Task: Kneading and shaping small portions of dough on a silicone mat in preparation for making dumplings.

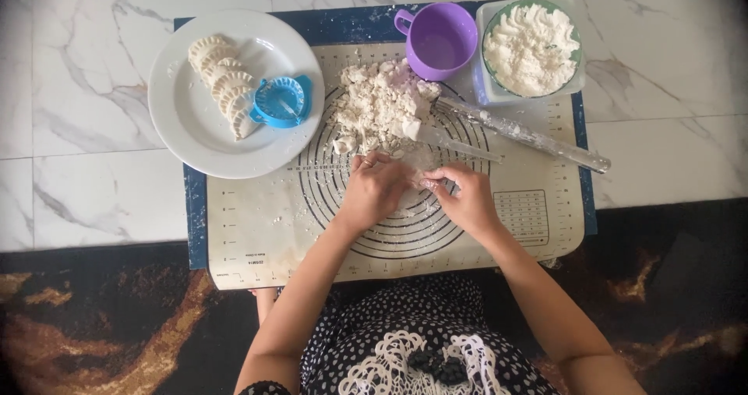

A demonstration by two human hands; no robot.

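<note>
My left hand and my right hand rest close together on a cream baking mat printed with dark rings. Their fingertips pinch a small pale piece of dough between them. Just beyond the hands lies a crumbly heap of dough. A clear rolling pin lies slanted to the right of the heap, and a knife-like blade lies beside it.
A white plate at the left carries several folded dumplings and a blue dumpling press. A purple cup and a green-rimmed bowl of white flour stand at the back. Marble floor surrounds the mat; a dark rug lies near me.
</note>
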